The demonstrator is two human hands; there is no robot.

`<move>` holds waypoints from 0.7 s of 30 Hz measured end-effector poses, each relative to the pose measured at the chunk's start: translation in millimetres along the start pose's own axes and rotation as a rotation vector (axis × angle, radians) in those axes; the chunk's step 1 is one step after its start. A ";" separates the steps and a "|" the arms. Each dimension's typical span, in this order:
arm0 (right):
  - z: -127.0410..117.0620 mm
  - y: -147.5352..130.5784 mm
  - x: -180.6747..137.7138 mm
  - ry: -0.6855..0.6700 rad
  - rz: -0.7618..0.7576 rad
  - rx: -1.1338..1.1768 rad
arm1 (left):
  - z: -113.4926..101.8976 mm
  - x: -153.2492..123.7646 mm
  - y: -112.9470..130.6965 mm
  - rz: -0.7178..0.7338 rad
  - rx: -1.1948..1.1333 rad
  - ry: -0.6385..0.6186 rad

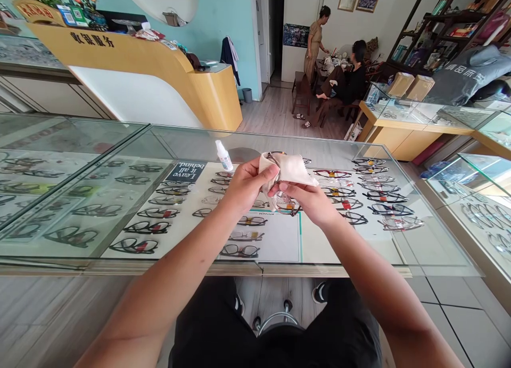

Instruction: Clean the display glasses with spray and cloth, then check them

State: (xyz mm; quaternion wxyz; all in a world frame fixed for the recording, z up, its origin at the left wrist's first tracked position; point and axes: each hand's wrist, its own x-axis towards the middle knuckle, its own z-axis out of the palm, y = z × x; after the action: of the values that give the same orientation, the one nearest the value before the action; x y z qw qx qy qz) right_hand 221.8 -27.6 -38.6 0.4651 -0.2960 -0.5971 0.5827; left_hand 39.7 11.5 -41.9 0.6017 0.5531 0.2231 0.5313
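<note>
Above the glass counter, both hands work close together on a pair of eyeglasses (285,202) and a pale cleaning cloth (296,167). My left hand (248,186) is closed on the cloth, its thumb pressing a fold over part of the eyeglasses. The fingers of my right hand (312,199) pinch the eyeglasses' frame near the middle, with the cloth lying over them. One round lens hangs below the right fingers; the cloth mostly hides the rest of the frame. A small white spray bottle (224,157) stands on the countertop beyond my left hand.
Rows of eyeglass frames (147,227) lie inside the glass display counter (339,144). Behind it stands a wooden cashier desk (215,97). Two people are at a table at the back. More display cases (423,115) stand on the right. A wheeled stool (279,317) is below me.
</note>
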 end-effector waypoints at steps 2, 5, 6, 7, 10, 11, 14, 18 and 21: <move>0.5 -1.8 -0.2 -0.003 0.000 -0.028 | -0.8 0.0 -1.5 0.002 0.011 0.030; -1.5 -4.5 -1.4 -0.003 -0.004 -0.033 | -5.9 -0.3 0.4 -0.026 0.022 0.007; -2.9 -5.5 -1.9 0.003 -0.007 -0.029 | -8.2 -0.5 2.0 -0.037 0.027 -0.012; -4.5 -6.6 -2.5 0.012 -0.012 -0.020 | -10.4 -0.8 3.8 -0.045 0.032 -0.031; -9.3 -9.9 -3.8 0.042 -0.019 0.016 | -14.2 -1.8 10.2 -0.051 0.037 -0.100; -10.4 -10.8 -4.2 0.053 -0.016 0.025 | -14.1 -2.2 12.1 -0.047 0.034 -0.132; -11.0 -12.1 -4.8 0.077 -0.004 0.024 | -10.1 -3.0 15.8 -0.016 0.025 -0.195; -5.7 -9.9 -4.0 0.037 -0.015 0.011 | -2.6 -3.2 14.4 0.001 0.033 -0.143; -1.7 -7.2 -3.0 0.005 -0.017 0.001 | 1.8 -3.0 10.6 0.021 0.029 -0.067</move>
State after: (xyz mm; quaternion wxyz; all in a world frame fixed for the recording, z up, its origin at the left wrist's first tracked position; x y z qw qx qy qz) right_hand 225.9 -30.6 -32.4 0.4715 -0.2922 -0.5981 0.5784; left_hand 36.0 6.2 -32.8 0.5952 0.5813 0.2047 0.5157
